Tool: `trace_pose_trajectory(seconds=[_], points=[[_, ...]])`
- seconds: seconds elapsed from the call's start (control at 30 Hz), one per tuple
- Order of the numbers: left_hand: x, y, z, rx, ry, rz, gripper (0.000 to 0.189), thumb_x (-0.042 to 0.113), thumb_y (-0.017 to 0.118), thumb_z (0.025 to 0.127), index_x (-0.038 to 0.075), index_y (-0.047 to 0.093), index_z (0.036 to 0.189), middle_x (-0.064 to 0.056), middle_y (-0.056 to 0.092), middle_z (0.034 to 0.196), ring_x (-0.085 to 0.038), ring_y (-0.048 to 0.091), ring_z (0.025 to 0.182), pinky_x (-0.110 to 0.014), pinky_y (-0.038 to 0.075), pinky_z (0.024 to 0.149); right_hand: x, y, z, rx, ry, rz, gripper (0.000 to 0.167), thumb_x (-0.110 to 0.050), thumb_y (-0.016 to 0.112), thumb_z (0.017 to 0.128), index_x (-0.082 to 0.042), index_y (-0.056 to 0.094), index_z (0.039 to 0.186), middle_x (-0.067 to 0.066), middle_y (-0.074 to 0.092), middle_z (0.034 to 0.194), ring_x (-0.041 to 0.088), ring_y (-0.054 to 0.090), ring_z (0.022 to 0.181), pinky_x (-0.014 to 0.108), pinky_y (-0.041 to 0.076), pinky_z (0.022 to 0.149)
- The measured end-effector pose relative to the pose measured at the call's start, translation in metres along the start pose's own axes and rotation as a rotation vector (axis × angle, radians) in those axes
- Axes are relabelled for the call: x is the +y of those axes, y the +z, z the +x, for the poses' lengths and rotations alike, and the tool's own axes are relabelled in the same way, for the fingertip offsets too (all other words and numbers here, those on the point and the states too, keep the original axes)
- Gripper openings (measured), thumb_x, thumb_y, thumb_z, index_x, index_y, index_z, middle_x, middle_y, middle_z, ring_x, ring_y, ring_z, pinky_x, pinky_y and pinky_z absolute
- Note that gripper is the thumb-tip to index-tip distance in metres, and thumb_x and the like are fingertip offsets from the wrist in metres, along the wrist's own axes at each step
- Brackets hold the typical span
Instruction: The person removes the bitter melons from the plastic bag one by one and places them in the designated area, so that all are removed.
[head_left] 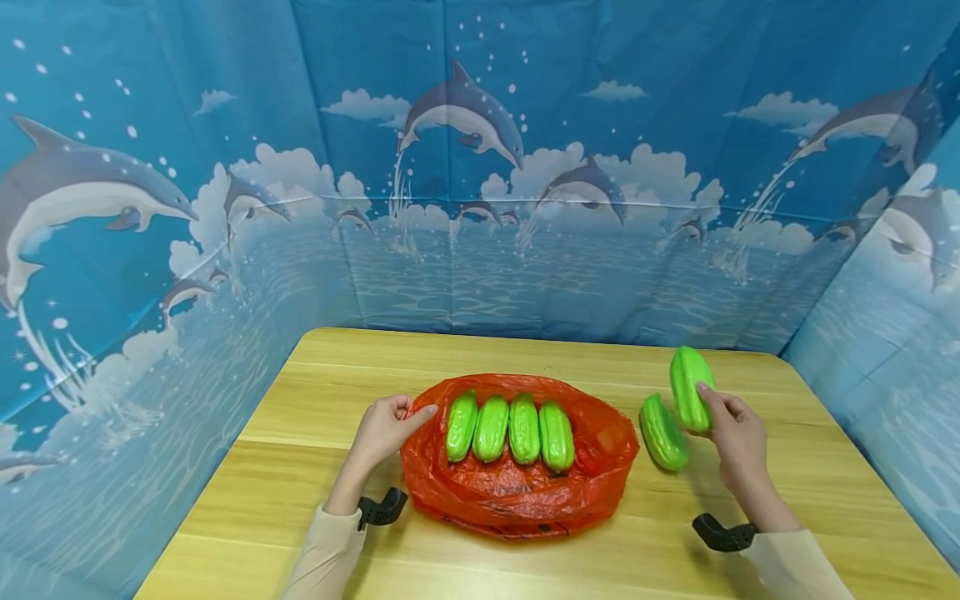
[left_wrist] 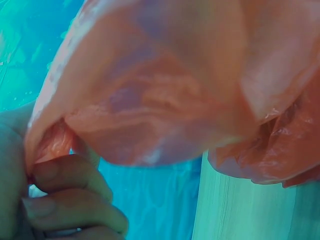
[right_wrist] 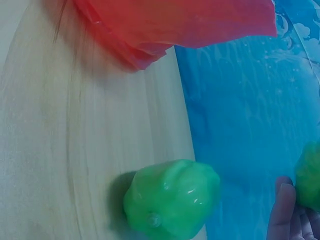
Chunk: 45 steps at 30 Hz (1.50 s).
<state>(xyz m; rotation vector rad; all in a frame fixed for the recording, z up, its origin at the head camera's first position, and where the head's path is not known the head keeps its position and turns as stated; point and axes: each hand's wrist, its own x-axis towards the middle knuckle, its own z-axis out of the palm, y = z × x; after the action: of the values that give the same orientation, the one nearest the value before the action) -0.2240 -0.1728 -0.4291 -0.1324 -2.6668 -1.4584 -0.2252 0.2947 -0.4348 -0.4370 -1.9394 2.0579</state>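
My left hand pinches the left rim of a red plastic bag, which lies spread on the table with its mouth up. The left wrist view shows the curled fingers with bag film between them and the thumb. Inside the bag, several glossy green ridged gourds lie side by side. To the right of the bag, my right hand holds another green ridged gourd raised, thumb on its side. One more green gourd lies on the table between bag and right hand.
The wooden table has rounded far corners. Behind it and along both sides hangs a blue curtain printed with dolphins. Black wrist mounts stick out from both wrists.
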Motion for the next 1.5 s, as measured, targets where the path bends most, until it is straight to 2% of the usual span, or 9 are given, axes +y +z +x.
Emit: trace_pose_trajectory(seconds=[0.33, 0.37, 0.4, 0.57, 0.63, 0.87, 1.2, 1.33, 1.5], points=[[0.0, 0.0, 0.0, -0.005, -0.006, -0.001, 0.046, 0.045, 0.071, 0.082, 0.012, 0.047, 0.063, 0.003, 0.032, 0.051, -0.014, 0.035, 0.05, -0.027, 0.028, 0.052, 0.043, -0.023, 0.036, 0.011, -0.023, -0.026, 0.035, -0.044, 0.071, 0.083, -0.014, 0.067, 0.101, -0.001, 0.059, 0.092, 0.012, 0.058, 0.074, 0.029, 0.053, 0.059], [0.0, 0.0, 0.0, -0.005, -0.006, 0.001, 0.046, 0.046, 0.071, 0.082, 0.012, 0.047, 0.063, 0.003, 0.032, 0.051, -0.014, 0.035, 0.05, -0.027, 0.028, 0.052, 0.044, -0.023, 0.037, 0.017, -0.016, -0.053, 0.035, -0.045, 0.069, 0.084, -0.015, 0.066, 0.101, -0.001, 0.058, 0.093, 0.012, 0.058, 0.075, 0.029, 0.053, 0.06], [0.0, 0.0, 0.0, -0.004, -0.006, 0.002, 0.046, 0.046, 0.071, 0.082, 0.012, 0.047, 0.063, 0.004, 0.032, 0.051, -0.014, 0.035, 0.051, -0.027, 0.028, 0.052, 0.044, -0.024, 0.037, 0.027, -0.015, -0.049, 0.035, -0.046, 0.07, 0.083, -0.015, 0.066, 0.1, -0.001, 0.059, 0.092, 0.012, 0.058, 0.074, 0.028, 0.053, 0.059], [-0.001, 0.001, 0.0, -0.001, -0.005, 0.001, 0.047, 0.047, 0.071, 0.082, 0.012, 0.046, 0.062, 0.003, 0.031, 0.051, -0.014, 0.034, 0.051, -0.027, 0.028, 0.053, 0.017, -0.013, 0.014, 0.075, 0.037, -0.109, 0.033, -0.046, 0.068, 0.084, -0.015, 0.063, 0.095, -0.005, 0.057, 0.085, 0.008, 0.055, 0.071, 0.024, 0.051, 0.058], [-0.001, 0.001, 0.001, -0.002, -0.003, -0.001, 0.047, 0.046, 0.071, 0.082, 0.012, 0.046, 0.062, 0.004, 0.031, 0.051, -0.014, 0.034, 0.05, -0.027, 0.028, 0.053, 0.013, -0.011, 0.009, 0.08, 0.046, -0.122, 0.035, -0.047, 0.068, 0.084, -0.014, 0.062, 0.095, -0.006, 0.057, 0.082, 0.007, 0.054, 0.07, 0.024, 0.05, 0.057], [-0.003, 0.003, 0.001, -0.008, 0.004, -0.001, 0.048, 0.046, 0.07, 0.083, 0.011, 0.045, 0.062, 0.004, 0.03, 0.051, -0.014, 0.034, 0.05, -0.027, 0.028, 0.053, 0.025, -0.017, 0.015, 0.106, 0.043, -0.226, 0.035, -0.053, 0.064, 0.084, -0.019, 0.061, 0.094, -0.009, 0.057, 0.084, 0.006, 0.055, 0.071, 0.025, 0.051, 0.059], [-0.003, 0.003, 0.001, -0.007, 0.008, 0.0, 0.047, 0.045, 0.07, 0.084, 0.012, 0.046, 0.062, 0.004, 0.031, 0.051, -0.014, 0.033, 0.05, -0.027, 0.028, 0.053, 0.021, -0.02, 0.013, 0.068, 0.089, -0.185, 0.039, -0.05, 0.066, 0.084, -0.014, 0.06, 0.099, -0.008, 0.055, 0.083, 0.006, 0.054, 0.071, 0.024, 0.051, 0.058], [-0.003, 0.003, 0.002, -0.007, 0.007, 0.002, 0.047, 0.044, 0.07, 0.084, 0.011, 0.045, 0.062, 0.004, 0.03, 0.051, -0.013, 0.033, 0.05, -0.027, 0.028, 0.053, 0.029, -0.023, 0.018, 0.063, 0.066, -0.225, 0.042, -0.052, 0.064, 0.085, -0.013, 0.059, 0.099, -0.007, 0.055, 0.085, 0.006, 0.054, 0.072, 0.025, 0.051, 0.059], [-0.003, 0.003, 0.002, -0.006, 0.007, 0.003, 0.047, 0.045, 0.071, 0.083, 0.011, 0.045, 0.062, 0.005, 0.03, 0.05, -0.013, 0.033, 0.05, -0.027, 0.027, 0.053, 0.044, -0.032, 0.029, 0.057, 0.054, -0.202, 0.038, -0.052, 0.068, 0.082, -0.016, 0.062, 0.095, -0.006, 0.056, 0.087, 0.007, 0.054, 0.071, 0.024, 0.051, 0.056]])
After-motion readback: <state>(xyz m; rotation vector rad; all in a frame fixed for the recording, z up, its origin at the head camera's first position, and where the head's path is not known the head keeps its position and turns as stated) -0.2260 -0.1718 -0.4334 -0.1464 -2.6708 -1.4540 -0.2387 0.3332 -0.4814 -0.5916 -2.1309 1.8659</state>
